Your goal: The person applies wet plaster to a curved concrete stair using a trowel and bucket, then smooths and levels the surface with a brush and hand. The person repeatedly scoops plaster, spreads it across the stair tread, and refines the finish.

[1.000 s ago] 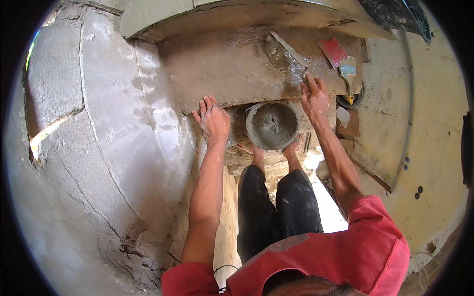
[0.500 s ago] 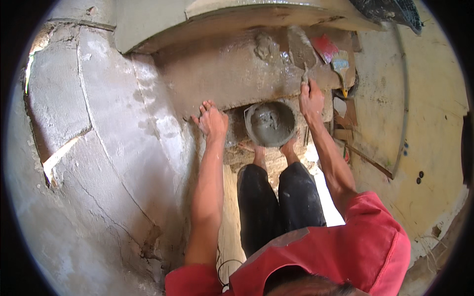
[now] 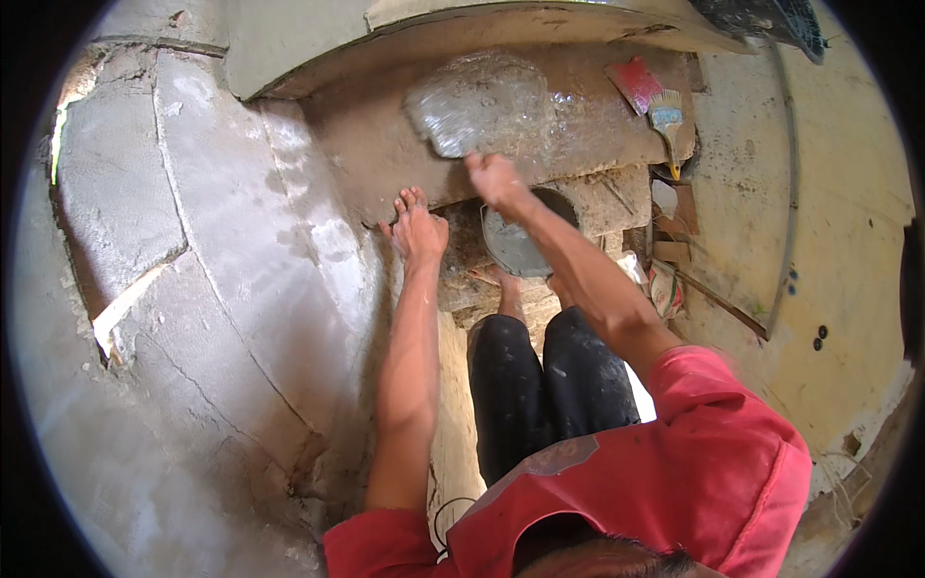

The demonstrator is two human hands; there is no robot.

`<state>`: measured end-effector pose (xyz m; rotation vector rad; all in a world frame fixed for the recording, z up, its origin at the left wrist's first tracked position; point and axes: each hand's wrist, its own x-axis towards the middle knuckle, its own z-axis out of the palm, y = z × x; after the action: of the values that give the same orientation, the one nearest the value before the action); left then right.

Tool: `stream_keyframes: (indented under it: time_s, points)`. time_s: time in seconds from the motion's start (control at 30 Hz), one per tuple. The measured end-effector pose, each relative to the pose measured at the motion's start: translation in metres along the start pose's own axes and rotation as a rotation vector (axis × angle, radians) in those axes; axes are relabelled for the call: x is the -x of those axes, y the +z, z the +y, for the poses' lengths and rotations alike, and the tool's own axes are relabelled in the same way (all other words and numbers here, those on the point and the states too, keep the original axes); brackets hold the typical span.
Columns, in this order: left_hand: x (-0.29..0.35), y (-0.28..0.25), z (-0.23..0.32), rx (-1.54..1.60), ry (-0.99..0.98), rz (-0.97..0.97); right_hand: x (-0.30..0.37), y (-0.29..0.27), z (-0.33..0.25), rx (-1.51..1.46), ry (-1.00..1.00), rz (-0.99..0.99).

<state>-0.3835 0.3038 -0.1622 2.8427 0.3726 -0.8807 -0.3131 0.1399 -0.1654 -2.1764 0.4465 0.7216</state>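
My right hand (image 3: 494, 181) is closed around the handle of a trowel (image 3: 446, 130), whose blade is smeared by motion. The blade lies over a patch of wet grey mortar (image 3: 506, 85) on the brown step (image 3: 352, 144). On the step's front edge, at its left part, my left hand (image 3: 419, 231) rests with fingers laid out and nothing in them. Below my right forearm stands a round bucket (image 3: 514, 255) with grey mortar in it, partly hidden by that arm and close to my feet.
At the step's right end lie a red flat scraper-like piece (image 3: 636, 85) and a paintbrush (image 3: 667, 120) with a yellow handle tip. A curved ledge (image 3: 482, 27) overhangs the back. Grey plastered wall (image 3: 217, 173) rises at left, yellowish panel (image 3: 829, 260) at right.
My right hand has swept left with the trowel, crossing over the bucket. The mortar lump is now spread into a wider, flatter patch. My left hand stays at the edge.
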Motion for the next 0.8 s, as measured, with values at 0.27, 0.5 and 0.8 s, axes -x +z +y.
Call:
stream_keyframes:
  time_s: [0.27,0.5,0.8]
  points:
    - [0.004,0.002,-0.003,0.017,-0.031,-0.032,0.006,-0.034,0.006,0.329,-0.083,0.112]
    - [0.006,-0.002,-0.001,0.068,-0.052,-0.065,0.022,-0.080,0.052,-0.274,0.169,-0.001]
    - [0.011,0.013,-0.011,0.217,-0.001,0.081,-0.002,-0.019,0.005,-0.457,0.148,-0.128]
